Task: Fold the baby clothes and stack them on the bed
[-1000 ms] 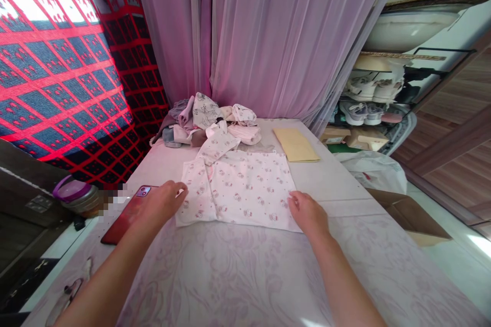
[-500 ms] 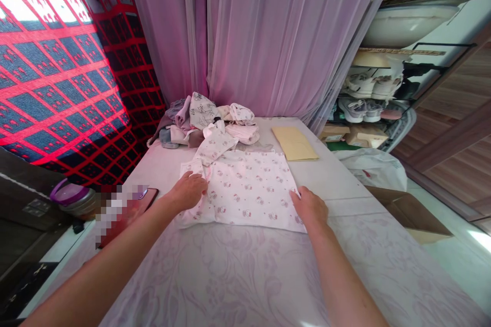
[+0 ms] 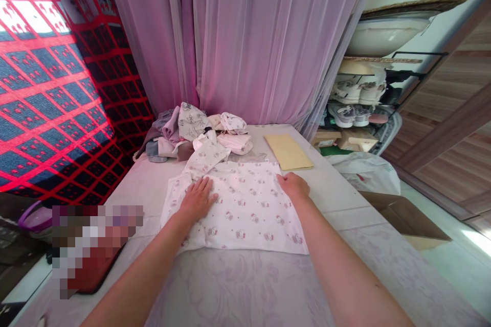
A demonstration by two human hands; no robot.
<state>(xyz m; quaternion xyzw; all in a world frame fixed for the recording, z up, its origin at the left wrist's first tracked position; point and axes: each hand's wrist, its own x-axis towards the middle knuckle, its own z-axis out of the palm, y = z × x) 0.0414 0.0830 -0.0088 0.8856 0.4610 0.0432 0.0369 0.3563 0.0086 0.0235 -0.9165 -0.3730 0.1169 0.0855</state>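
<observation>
A white child's shirt (image 3: 245, 209) with small pink cartoon prints lies spread on the bed in front of me, one sleeve (image 3: 209, 154) pointing to the upper left. My left hand (image 3: 197, 200) rests flat on the shirt's left part, fingers spread. At the upper right edge of the shirt, my right hand (image 3: 295, 186) is closed with thumb and fingertips on the fabric. Just beyond the sleeve sits a heap of clothes (image 3: 194, 123).
A yellow folder-like sheet (image 3: 288, 152) lies right of the shirt. A partly blurred red phone-like object (image 3: 90, 271) is at the left edge. Purple curtains (image 3: 245, 41) hang behind the bed. On the right are a shoe rack (image 3: 356, 115) and an open cardboard box (image 3: 399, 214).
My left hand has moved from the shirt's left edge onto its fabric and flattened. My right hand has shifted up along the right edge. The camera view has moved slightly.
</observation>
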